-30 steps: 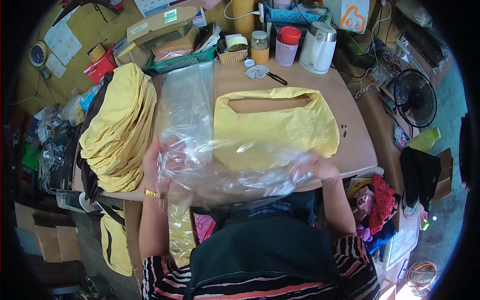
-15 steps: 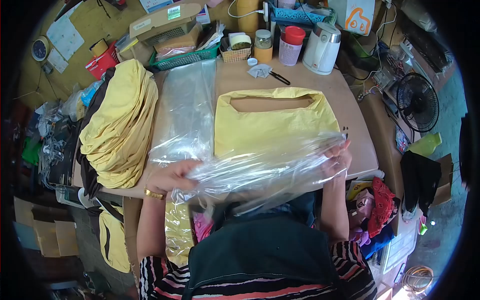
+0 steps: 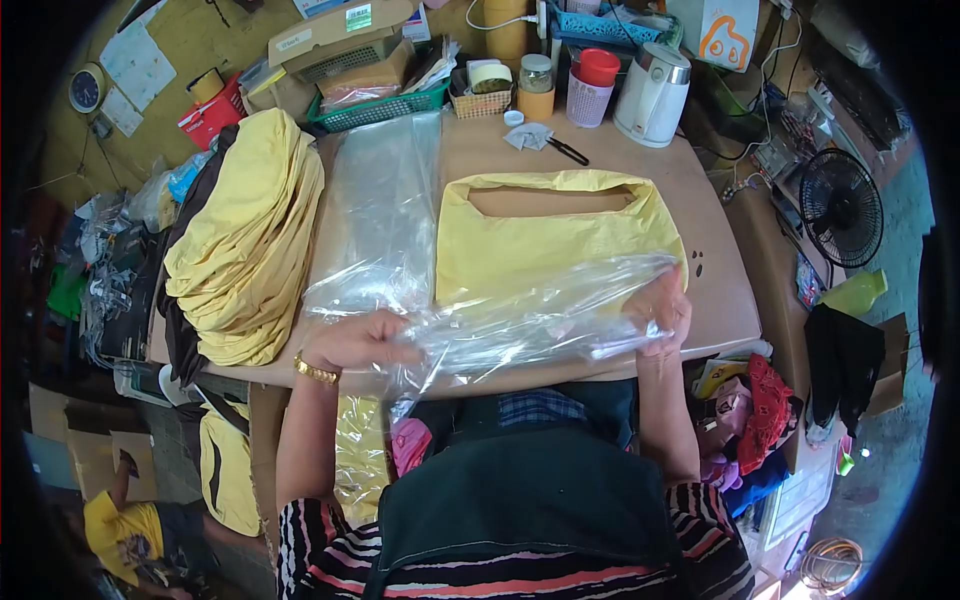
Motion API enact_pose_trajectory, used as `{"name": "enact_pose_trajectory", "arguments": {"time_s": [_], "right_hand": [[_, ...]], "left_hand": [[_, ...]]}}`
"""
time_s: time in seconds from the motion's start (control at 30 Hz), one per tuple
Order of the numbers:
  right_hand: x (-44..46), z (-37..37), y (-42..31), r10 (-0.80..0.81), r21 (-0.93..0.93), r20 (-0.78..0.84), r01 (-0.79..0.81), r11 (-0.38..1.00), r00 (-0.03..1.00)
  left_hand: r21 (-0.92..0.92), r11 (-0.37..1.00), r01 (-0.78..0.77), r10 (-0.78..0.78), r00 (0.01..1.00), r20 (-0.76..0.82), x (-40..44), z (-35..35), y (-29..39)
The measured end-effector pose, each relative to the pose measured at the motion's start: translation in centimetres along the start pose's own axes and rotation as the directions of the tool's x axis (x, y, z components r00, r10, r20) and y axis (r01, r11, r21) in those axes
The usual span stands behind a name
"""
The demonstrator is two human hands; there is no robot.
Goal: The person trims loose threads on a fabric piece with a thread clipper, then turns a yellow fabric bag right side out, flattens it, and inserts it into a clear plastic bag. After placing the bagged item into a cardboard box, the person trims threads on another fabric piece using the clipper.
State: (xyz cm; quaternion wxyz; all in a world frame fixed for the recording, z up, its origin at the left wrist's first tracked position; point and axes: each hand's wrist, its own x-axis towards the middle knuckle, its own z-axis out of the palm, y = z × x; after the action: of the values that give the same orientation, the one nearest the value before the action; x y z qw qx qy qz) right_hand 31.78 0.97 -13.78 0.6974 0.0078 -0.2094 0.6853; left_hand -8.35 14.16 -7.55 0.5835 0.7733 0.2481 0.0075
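Observation:
A clear plastic bag (image 3: 530, 312) stretches between my two hands, crinkled and shiny. My left hand (image 3: 362, 340), with a gold bracelet at the wrist, grips its left end. At the other end my right hand (image 3: 660, 312) is closed on the film, its fingers partly seen through the plastic. Beneath and behind the bag lies a folded yellow cloth piece (image 3: 560, 235) with a long slot-like opening near its top; its lower edge is hidden by the plastic. Left of it a stack of flat clear plastic bags (image 3: 380, 210) lies on the table (image 3: 715, 290).
A heap of yellow cloth (image 3: 240, 250) lies at the table's left. Along the back stand a green basket (image 3: 385, 108), a red-lidded cup (image 3: 592, 90) and a white kettle (image 3: 652, 95); black-handled snips (image 3: 567, 151) lie nearby. A fan (image 3: 840, 207) stands right. A person (image 3: 125, 530) is at lower left.
The bag between my hands has drawn in and sits less spread than before. My right hand has moved slightly left and turned. A person in a yellow shirt has come into view at lower left.

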Motion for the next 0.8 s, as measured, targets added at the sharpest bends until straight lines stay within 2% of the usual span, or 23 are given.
{"name": "enact_pose_trajectory", "arguments": {"time_s": [0.03, 0.07, 0.1, 0.13, 0.17, 0.2, 0.23, 0.27, 0.3, 0.33, 0.37, 0.4, 0.43, 0.47, 0.5, 0.53, 0.6, 0.63, 0.67, 0.7, 0.73, 0.77, 0.8], "right_hand": [[-0.1, -0.1, 0.0, 0.102, 0.183, 0.052, -0.110, 0.977, 0.993], [-0.9, -1.4, -0.2, 0.102, 0.184, 0.053, -0.110, 0.977, 0.993], [-1.4, -2.0, 0.0, 0.202, -0.652, 0.151, -0.056, 0.756, 0.968], [-1.5, -2.5, -0.1, 0.277, -0.914, 0.142, 0.018, 0.406, 0.950], [-1.6, -2.8, -0.1, 0.351, -0.989, 0.132, 0.146, -0.012, 0.927], [0.2, 0.7, 0.6, 0.643, -0.994, 0.104, 0.066, 0.083, 0.759], [1.1, 2.5, 1.0, 0.860, -0.988, 0.104, -0.044, 0.145, 0.500], [0.2, 2.1, 0.8, 0.863, -0.988, 0.107, -0.043, 0.147, 0.494], [-1.7, 1.3, 0.3, 0.507, -0.880, 0.028, -0.219, 0.421, 0.861], [-1.9, 1.0, 0.2, 0.207, -0.715, -0.146, -0.248, 0.654, 0.967], [-2.0, 0.8, 0.0, -0.122, -0.562, -0.301, -0.073, 0.824, 0.946], [-1.1, 0.7, -0.1, -0.289, -0.438, -0.401, 0.096, 0.894, 0.869], [-0.3, 0.5, -0.3, -0.287, -0.435, -0.400, 0.095, 0.896, 0.870], [0.4, 0.3, -0.7, -0.105, -0.237, -0.034, 0.094, 0.967, 0.994], [0.4, 0.0, -1.2, -0.044, -0.136, 0.174, 0.069, 0.988, 0.984], [0.3, -0.3, -1.7, 0.018, -0.054, 0.373, 0.002, 0.999, 0.927], [-1.8, 0.3, -1.9, 0.140, -0.181, 0.036, -0.131, 0.975, 0.990], [-2.9, 1.6, -1.7, 0.156, -0.250, -0.189, -0.201, 0.947, 0.970], [-2.7, 1.0, -1.9, 0.155, -0.248, -0.190, -0.201, 0.948, 0.969], [-2.0, -0.1, -2.5, 0.222, -0.490, -0.009, -0.198, 0.849, 0.975], [-2.3, -0.5, -3.4, 0.226, -0.510, -0.041, -0.215, 0.833, 0.973], [-2.6, -1.0, -4.2, 0.231, -0.528, -0.073, -0.234, 0.816, 0.970], [-2.8, -1.4, -5.1, 0.235, -0.545, -0.105, -0.254, 0.799, 0.966]], "left_hand": [[0.186, 0.979, 0.083, -0.104, 0.989, 0.107, 0.2, -0.3, 0.0], [-0.144, 0.988, -0.053, 0.030, 0.987, -0.155, 0.2, -0.6, -0.2], [-0.411, 0.873, -0.263, 0.067, 0.899, -0.433, 0.1, -0.8, -0.4], [-0.560, 0.655, -0.507, -0.004, 0.738, -0.674, -0.1, -0.7, -0.5], [-0.558, 0.654, -0.510, -0.008, 0.734, -0.679, 0.0, -0.7, -0.4], [-0.674, 0.502, -0.542, 0.039, 0.793, -0.609, 0.2, -0.5, 0.1], [-0.774, 0.334, -0.538, 0.101, 0.837, -0.538, 0.2, -0.3, 0.3], [-0.771, 0.333, -0.543, 0.098, 0.833, -0.545, -0.2, -0.3, 0.0], [-0.751, 0.496, -0.435, -0.069, 0.843, -0.534, -0.7, -0.3, -0.6], [-0.723, 0.627, -0.291, -0.237, 0.813, -0.532, -1.1, 0.0, -0.7], [-0.572, 0.795, -0.203, -0.169, 0.830, -0.531, -1.5, 1.3, -0.5], [-0.570, 0.796, -0.204, -0.171, 0.827, -0.535, -1.0, 2.0, -0.2], [-0.435, 0.876, -0.205, 0.049, 0.938, -0.343, -0.4, 2.5, 0.1], [-0.302, 0.926, -0.225, 0.179, 0.968, -0.175, -0.1, 2.2, -0.8], [-0.177, 0.939, -0.295, 0.300, 0.954, 0.002, 0.1, 1.8, -1.8], [-0.177, 0.938, -0.297, 0.302, 0.953, 0.001, -0.7, 1.5, -2.5], [-0.506, 0.838, -0.205, -0.080, 0.870, -0.486, -2.7, 1.0, -3.8], [-0.590, 0.767, -0.254, -0.055, 0.889, -0.454, -3.3, -0.4, -3.9], [-0.590, 0.767, -0.252, -0.057, 0.890, -0.453, -3.4, 0.0, -4.1], [-0.643, 0.677, -0.359, -0.013, 0.867, -0.498, -3.0, 1.0, -1.9], [-0.682, 0.570, -0.458, 0.022, 0.838, -0.545, -3.1, 1.8, -0.8], [-0.598, 0.684, -0.418, -0.017, 0.810, -0.586, -4.7, 1.8, -5.7], [-0.596, 0.684, -0.420, -0.015, 0.810, -0.587, -4.3, 1.5, -3.1]]}}
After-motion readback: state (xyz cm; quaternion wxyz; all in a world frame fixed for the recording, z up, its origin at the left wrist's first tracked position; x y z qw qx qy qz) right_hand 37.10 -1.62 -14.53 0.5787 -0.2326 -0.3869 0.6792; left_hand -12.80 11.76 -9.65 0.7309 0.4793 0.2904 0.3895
